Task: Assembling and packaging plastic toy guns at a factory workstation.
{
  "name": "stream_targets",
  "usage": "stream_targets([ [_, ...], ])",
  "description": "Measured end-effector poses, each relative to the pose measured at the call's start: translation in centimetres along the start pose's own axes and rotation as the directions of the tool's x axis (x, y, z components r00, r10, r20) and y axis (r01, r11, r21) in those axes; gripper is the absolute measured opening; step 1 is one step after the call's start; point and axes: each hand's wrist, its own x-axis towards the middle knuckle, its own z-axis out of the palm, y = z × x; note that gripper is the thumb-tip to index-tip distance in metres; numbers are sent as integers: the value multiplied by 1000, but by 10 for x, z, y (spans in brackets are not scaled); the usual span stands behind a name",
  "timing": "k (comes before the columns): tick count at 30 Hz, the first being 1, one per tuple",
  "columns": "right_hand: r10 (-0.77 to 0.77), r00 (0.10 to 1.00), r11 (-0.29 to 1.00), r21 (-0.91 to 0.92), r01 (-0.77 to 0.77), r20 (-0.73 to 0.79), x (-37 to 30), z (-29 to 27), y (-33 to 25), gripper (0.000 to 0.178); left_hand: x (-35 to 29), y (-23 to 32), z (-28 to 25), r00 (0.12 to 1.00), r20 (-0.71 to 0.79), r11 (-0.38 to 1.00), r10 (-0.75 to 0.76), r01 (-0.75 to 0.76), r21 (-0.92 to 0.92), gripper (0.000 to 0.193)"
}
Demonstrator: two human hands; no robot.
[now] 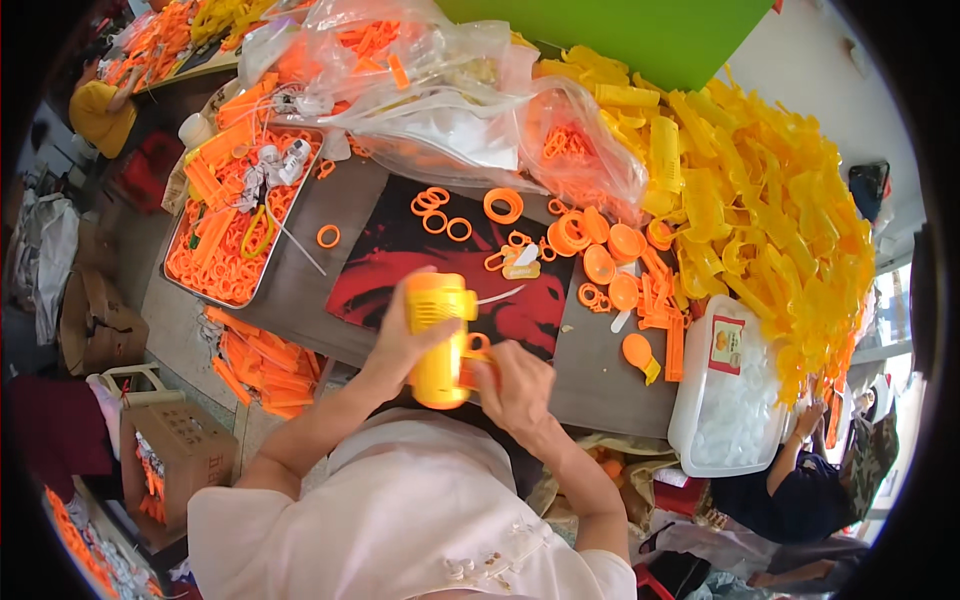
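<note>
On the near side of a red-and-black mat (pixel 540 325), the table (pixel 620 395) ends at an edge close to the person's body, with bare strips to the mat's left and right. Above the mat's near edge, the left hand (pixel 393 345) wraps a yellow cylinder (pixel 438 375) from its left, while the right hand's (pixel 522 388) bent fingers meet an orange piece (pixel 478 343) at its right; whether they grip it, I cannot tell. Orange rings (pixel 503 192) crowd the mat's far part, and clear plastic bags (pixel 450 130) block the room beyond it.

Workshop: heaped yellow plastic parts (pixel 745 190), bulk orange parts (pixel 215 265), worktable (pixel 625 395), co-workers (pixel 102 115).
</note>
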Motion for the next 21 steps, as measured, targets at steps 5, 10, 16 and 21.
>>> stream_targets([
  [5,129,987,980,136,-142,99,86,26,37,12,-1,12,-32,975,-217,984,55,-90,-151,58],
  [10,-143,989,911,-385,147,39,118,74,80,13,-10,12,-43,980,-201,952,-7,-56,-302,55],
  [16,41,998,999,-26,-40,53,92,54,58,12,-6,18,-42,990,-132,948,40,-79,-309,65],
  [21,324,916,736,547,-400,235,65,20,27,24,16,23,-24,994,-45,994,100,-101,-32,71],
])
